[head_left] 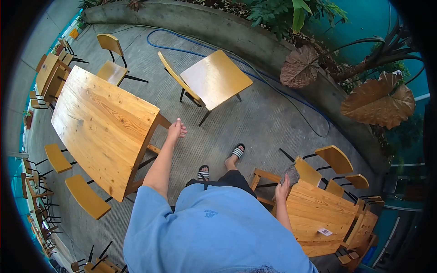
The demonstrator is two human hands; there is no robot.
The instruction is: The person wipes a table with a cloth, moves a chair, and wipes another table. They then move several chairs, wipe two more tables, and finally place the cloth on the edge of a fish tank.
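My left hand (176,130) hangs open beside the corner of a long pine table (102,123), fingers loosely apart, holding nothing. My right hand (283,187) grips a grey cloth (291,174) at the corner of a second wooden table (321,214) on my right. I wear a blue shirt, dark shorts and striped sandals, and stand on the concrete floor between the two tables.
A yellow chair (214,79) stands ahead, another (111,59) at the long table's far end, and stools (86,195) along its left side. More chairs (334,159) flank the right table. A blue hose (191,45) runs along a concrete planter wall (255,43). A small card (325,231) lies on the right table.
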